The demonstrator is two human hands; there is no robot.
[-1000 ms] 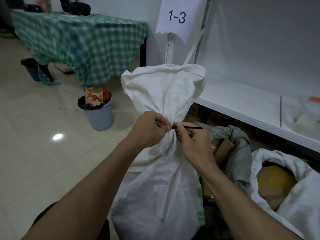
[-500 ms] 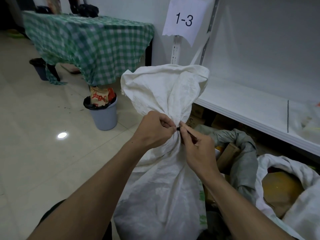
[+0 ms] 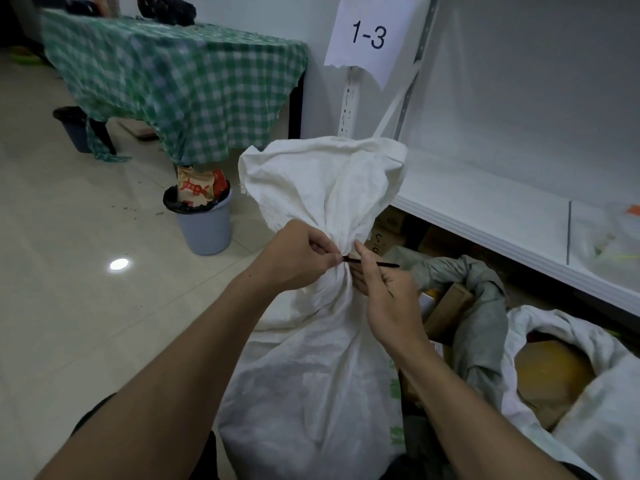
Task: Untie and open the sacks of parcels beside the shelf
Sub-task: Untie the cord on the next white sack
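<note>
Gripping the bunched neck of a tall white sack (image 3: 311, 375) on the floor (image 3: 69, 289), we work with both hands at the black tie (image 3: 372, 262) that cinches it shut. Our left hand (image 3: 298, 258) pinches the tie's head against the gathered cloth, its fingers curled tight. Our right hand (image 3: 384, 292) holds the tie's tail between thumb and finger, with the free end poking out to the right. Above the tie, the sack's mouth flares in loose white folds, and the sack stands upright just beside the shelf (image 3: 485, 202).

Right of it, a grey sack (image 3: 485, 306) lies open with a cardboard box (image 3: 448, 304) showing inside. Another white sack (image 3: 606, 410) gapes at the frame's right edge, a yellow parcel (image 3: 550, 379) visible in its mouth. Both sit below the white shelf, whose lower board runs back along the wall.

Farther off to the left, a grey bin (image 3: 204, 226) with a black liner holds crumpled packaging. Behind it stands a bench draped in a green checked cloth (image 3: 180, 81), with a darker bin (image 3: 74, 128) under its far end. A paper label (image 3: 369, 36) reading "1-3" hangs from the shelf's upright at the top.
</note>
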